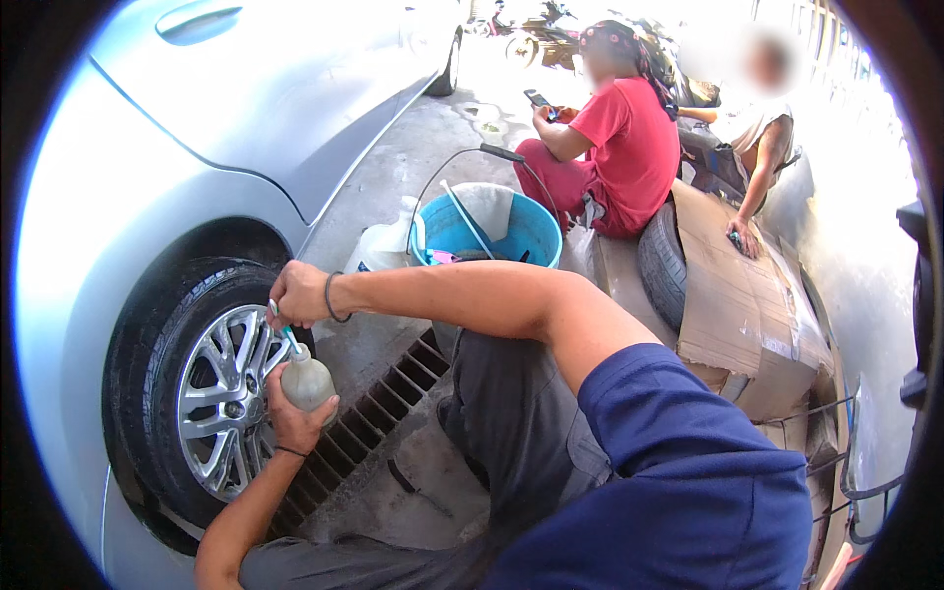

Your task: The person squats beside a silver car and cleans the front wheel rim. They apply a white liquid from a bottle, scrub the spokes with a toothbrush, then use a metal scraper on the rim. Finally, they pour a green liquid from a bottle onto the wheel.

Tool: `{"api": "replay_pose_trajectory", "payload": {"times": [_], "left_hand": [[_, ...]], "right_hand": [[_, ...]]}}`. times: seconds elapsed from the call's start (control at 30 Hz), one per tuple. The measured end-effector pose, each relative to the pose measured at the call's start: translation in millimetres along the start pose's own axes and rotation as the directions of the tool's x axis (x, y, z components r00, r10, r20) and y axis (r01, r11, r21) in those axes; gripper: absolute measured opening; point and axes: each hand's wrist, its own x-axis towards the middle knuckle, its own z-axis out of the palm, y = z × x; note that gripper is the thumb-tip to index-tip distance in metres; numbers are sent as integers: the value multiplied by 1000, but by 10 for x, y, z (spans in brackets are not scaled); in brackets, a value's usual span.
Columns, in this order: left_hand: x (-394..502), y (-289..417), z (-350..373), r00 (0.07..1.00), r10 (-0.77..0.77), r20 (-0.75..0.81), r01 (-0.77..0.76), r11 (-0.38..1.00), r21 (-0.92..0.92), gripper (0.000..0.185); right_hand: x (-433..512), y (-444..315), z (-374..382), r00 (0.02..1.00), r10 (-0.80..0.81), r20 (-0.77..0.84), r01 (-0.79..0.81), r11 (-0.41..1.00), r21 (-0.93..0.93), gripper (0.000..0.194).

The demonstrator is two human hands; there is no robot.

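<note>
My left hand (297,417) holds a small, cloudy plastic bottle (308,382) upright from below and the side. Above it, my right hand (296,293) grips a thin white and teal handled tool (290,338), perhaps a brush, whose lower end is in the bottle's mouth; that end is hidden. Both hands are in front of a car wheel with a silver alloy rim (221,402) and a black tire (158,369) that looks wet in places. The wheel sits in the arch of a silver car (221,110).
A blue bucket (546,234) holds a cloth and tools, beside a white plastic jug (376,247). A metal drain grate (354,435) crosses the floor. A person in red (634,147) and another person (763,140) sit near cardboard (719,273) and a loose tire (662,265).
</note>
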Motion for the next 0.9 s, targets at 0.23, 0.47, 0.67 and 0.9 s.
{"api": "replay_pose_trajectory", "payload": {"times": [0.23,0.47,0.67,0.9], "left_hand": [[105,-24,56,995,-83,-48,78,992,-96,90],[-7,-45,13,997,-71,-11,69,991,-115,91],[-37,16,-95,997,-79,-26,79,997,-14,92],[-143,2,-180,995,-29,-99,37,996,76,94]], "right_hand": [[-99,121,145,919,-388,-64,307,809,-501,22],[-106,83,126,951,-290,-110,201,846,-493,19],[-90,115,228,942,-334,22,303,825,-478,18],[-115,214,275,873,-483,65,467,788,-401,11]]}}
